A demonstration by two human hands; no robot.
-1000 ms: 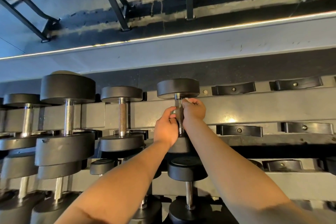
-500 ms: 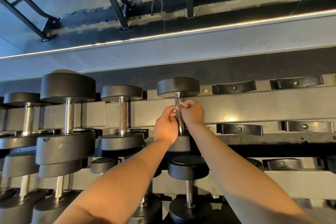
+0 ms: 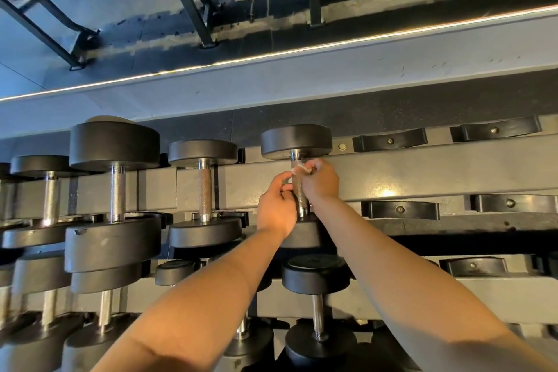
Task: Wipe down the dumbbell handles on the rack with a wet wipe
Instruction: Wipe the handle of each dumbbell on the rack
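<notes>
From the head camera, both bare forearms reach up to one dumbbell (image 3: 296, 141) lying in the top tier of the rack (image 3: 422, 174), its far head toward the wall and its near head hidden under the wrists. The right hand (image 3: 320, 182) is closed narrow round the upper end of the dumbbell handle (image 3: 299, 190), just below the far head, and pinches the wet wipe (image 3: 302, 167), a small pale scrap that shows above its knuckles and lies against the metal. The left hand (image 3: 276, 209) sits just beside it, lower on the same handle: its fingers curl in and touch the bar's left side while the thumb arches off it; whether they close round the bar I cannot tell. To the left a rusty-handled dumbbell (image 3: 205, 190) rests in the same tier.
</notes>
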